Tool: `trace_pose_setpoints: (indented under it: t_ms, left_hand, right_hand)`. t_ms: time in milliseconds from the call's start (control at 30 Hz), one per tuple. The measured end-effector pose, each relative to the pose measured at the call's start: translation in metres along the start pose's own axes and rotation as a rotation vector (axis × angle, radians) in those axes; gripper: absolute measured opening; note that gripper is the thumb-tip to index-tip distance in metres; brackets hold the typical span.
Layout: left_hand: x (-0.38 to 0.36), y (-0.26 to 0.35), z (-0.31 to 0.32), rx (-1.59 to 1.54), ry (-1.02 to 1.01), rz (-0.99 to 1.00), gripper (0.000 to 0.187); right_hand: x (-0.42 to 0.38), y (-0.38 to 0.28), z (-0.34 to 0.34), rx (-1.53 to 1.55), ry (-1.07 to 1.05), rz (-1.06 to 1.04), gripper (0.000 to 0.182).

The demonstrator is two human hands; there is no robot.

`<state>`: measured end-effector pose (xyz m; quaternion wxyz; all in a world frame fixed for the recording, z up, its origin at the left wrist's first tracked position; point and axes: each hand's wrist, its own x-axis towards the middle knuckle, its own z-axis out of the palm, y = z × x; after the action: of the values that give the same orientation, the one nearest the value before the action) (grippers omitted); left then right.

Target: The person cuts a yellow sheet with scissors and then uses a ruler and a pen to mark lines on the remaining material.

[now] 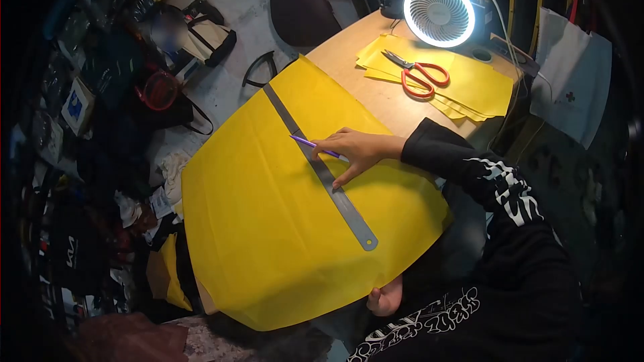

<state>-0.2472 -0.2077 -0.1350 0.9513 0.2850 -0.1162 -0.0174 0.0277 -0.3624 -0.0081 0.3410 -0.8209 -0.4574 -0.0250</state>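
A large yellow sheet [255,188] is spread over the table, its near side curving down past the edge. A long steel ruler [349,213] lies diagonally across it. My right hand [357,153] rests over the ruler, thumb and fingers spread across it, with a purple pen [305,141] held beneath the fingers. The pen's tip points left, just past the ruler's edge. At the sheet's near edge, my left hand [386,298] pinches the border; its thumb shows and the other fingers are mostly hidden.
Red-handled scissors [421,79] lie on smaller yellow pieces [469,80] on the wooden table [339,53]. A lit round fan [439,13] stands behind them, its cable trailing right. A dark chair [303,12] is beyond the table. Bags and clutter [100,107] cover the left.
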Motion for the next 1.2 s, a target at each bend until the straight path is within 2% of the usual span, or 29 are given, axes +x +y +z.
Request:
trace_pose_setpoints:
  t_ms: [167, 267, 400, 533, 633, 733, 767, 867, 1067, 1200]
  left_hand:
    - [-0.003, 0.010, 0.017, -0.100, 0.068, -0.053, 0.073]
    - [-0.005, 0.011, 0.018, -0.153, 0.083, -0.072, 0.074]
    - [-0.004, 0.012, 0.020, -0.157, 0.058, -0.084, 0.073]
    - [-0.005, 0.010, 0.018, -0.173, 0.052, -0.067, 0.074]
    - [-0.002, 0.011, 0.021, -0.163, 0.065, -0.067, 0.078]
    - [0.000, 0.008, 0.015, -0.180, 0.075, -0.065, 0.081]
    - [0.001, 0.006, 0.013, -0.170, 0.064, -0.047, 0.081]
    - [0.006, 0.001, 0.013, -0.146, 0.040, 0.013, 0.081]
    - [0.008, -0.002, 0.009, -0.150, 0.013, 0.097, 0.079]
    - [0.009, -0.006, 0.009, -0.160, 0.036, 0.146, 0.078]
  right_hand:
    - [-0.010, -0.013, -0.004, 0.123, 0.070, -0.011, 0.077]
    - [-0.022, -0.026, -0.007, 0.167, 0.151, -0.089, 0.080]
    - [-0.046, -0.058, -0.023, 0.321, 0.043, 0.012, 0.083]
    - [-0.068, -0.065, -0.018, 0.379, 0.178, -0.023, 0.056]
    - [-0.079, -0.064, -0.004, 0.705, 0.274, 0.202, 0.030]
    - [-0.087, -0.064, 0.006, 0.952, 0.282, 0.355, 0.029]
    - [-0.090, -0.061, 0.011, 0.958, 0.291, 0.319, 0.032]
    - [-0.092, -0.063, 0.011, 0.914, 0.264, 0.316, 0.033]
    - [-0.096, -0.074, 0.012, 0.890, 0.302, 0.389, 0.020]
    - [-0.099, -0.075, 0.014, 0.741, 0.304, 0.316, 0.017]
